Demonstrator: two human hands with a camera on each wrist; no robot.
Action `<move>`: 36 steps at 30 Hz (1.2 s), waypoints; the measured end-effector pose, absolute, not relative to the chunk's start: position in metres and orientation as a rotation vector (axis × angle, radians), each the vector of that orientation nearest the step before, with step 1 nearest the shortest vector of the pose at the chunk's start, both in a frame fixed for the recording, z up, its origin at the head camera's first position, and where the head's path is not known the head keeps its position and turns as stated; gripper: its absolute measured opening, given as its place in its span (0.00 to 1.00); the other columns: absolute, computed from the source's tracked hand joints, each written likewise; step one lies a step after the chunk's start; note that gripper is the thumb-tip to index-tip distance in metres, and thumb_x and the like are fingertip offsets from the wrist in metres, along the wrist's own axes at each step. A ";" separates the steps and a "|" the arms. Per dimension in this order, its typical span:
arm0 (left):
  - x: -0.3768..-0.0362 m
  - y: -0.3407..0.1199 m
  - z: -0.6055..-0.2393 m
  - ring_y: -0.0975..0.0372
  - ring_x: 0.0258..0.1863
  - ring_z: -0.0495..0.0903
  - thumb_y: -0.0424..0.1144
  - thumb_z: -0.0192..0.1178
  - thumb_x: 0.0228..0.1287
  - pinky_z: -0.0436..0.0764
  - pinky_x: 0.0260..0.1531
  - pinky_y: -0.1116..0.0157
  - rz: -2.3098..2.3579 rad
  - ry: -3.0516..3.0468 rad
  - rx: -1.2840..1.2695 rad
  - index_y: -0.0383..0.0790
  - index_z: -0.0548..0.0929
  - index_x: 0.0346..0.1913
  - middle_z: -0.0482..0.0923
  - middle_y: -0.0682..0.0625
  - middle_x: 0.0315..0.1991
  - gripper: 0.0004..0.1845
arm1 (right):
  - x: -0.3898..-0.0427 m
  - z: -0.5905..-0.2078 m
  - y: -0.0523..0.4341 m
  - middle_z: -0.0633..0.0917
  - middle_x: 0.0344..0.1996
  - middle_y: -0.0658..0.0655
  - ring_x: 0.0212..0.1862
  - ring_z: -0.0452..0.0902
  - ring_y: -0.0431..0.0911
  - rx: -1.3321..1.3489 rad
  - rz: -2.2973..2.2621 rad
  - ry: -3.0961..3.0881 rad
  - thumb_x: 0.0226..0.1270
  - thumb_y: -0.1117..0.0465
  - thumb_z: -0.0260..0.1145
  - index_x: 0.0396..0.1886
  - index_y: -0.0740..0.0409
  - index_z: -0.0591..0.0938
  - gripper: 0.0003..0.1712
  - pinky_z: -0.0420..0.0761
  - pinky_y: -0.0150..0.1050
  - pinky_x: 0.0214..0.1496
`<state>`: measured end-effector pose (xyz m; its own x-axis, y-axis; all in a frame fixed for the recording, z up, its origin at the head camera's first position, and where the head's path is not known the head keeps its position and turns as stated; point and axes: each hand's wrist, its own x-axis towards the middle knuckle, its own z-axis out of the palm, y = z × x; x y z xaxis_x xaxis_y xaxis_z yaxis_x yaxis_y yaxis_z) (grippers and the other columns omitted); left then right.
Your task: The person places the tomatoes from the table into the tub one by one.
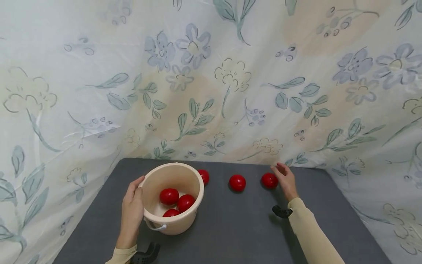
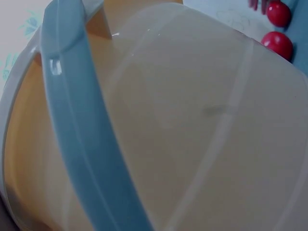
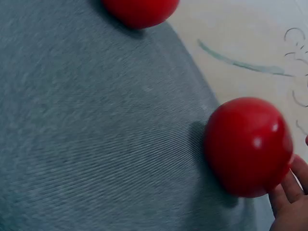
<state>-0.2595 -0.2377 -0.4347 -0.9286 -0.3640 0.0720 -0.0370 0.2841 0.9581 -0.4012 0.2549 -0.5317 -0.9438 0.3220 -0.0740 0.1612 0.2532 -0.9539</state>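
Note:
A cream plastic bucket [image 1: 174, 223] with a pale handle [image 1: 158, 227] is tipped toward the head camera at the left of the mat. My left hand [image 1: 133, 205] grips its rim from the left side. Inside lie three shiny, smooth red balls [image 1: 169, 197], tomato-like in look. My right hand [image 1: 286, 181] is at the right-hand red ball [image 1: 269, 180] on the mat, its fingertips right at the ball's far side in the right wrist view. In the left wrist view, the bucket wall [image 2: 168, 110] and handle [image 2: 86, 115] fill most of the picture, hiding the left hand.
Another red ball [image 1: 237, 183] sits mid-mat, and one more [image 1: 204, 176] is partly hidden behind the bucket. A dark grey mat [image 1: 230, 227] lies under everything. Flower-printed cloth [image 1: 211, 91] rises behind it and at both sides.

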 end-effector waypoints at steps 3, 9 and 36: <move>-0.260 -0.237 -0.437 0.42 0.73 0.66 0.39 0.33 0.80 0.66 0.69 0.36 -1.692 -2.281 0.371 0.40 0.70 0.72 0.65 0.38 0.76 0.25 | -0.399 -0.540 0.255 0.62 0.78 0.65 0.79 0.56 0.59 -0.434 1.776 -2.450 0.69 0.37 0.64 0.80 0.55 0.58 0.49 0.59 0.57 0.80; -0.258 -0.237 -0.439 0.41 0.73 0.66 0.40 0.33 0.80 0.68 0.67 0.36 -1.684 -2.289 0.384 0.41 0.70 0.73 0.64 0.38 0.76 0.26 | -0.396 -0.551 0.254 0.58 0.80 0.64 0.79 0.54 0.60 -0.399 1.788 -2.590 0.66 0.35 0.66 0.82 0.52 0.51 0.56 0.59 0.59 0.79; -0.261 -0.239 -0.436 0.41 0.72 0.68 0.40 0.33 0.80 0.69 0.65 0.34 -1.679 -2.284 0.355 0.40 0.70 0.72 0.65 0.38 0.75 0.26 | -0.394 -0.536 0.239 0.63 0.76 0.65 0.73 0.61 0.61 -0.454 1.801 -2.561 0.66 0.38 0.68 0.80 0.54 0.58 0.51 0.68 0.59 0.74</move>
<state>-0.2614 -0.2387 -0.4365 -0.9296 -0.3595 0.0814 -0.0295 0.2926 0.9558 -0.3935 0.2390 -0.5361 -0.9586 0.2197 -0.1809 0.2446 0.3109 -0.9184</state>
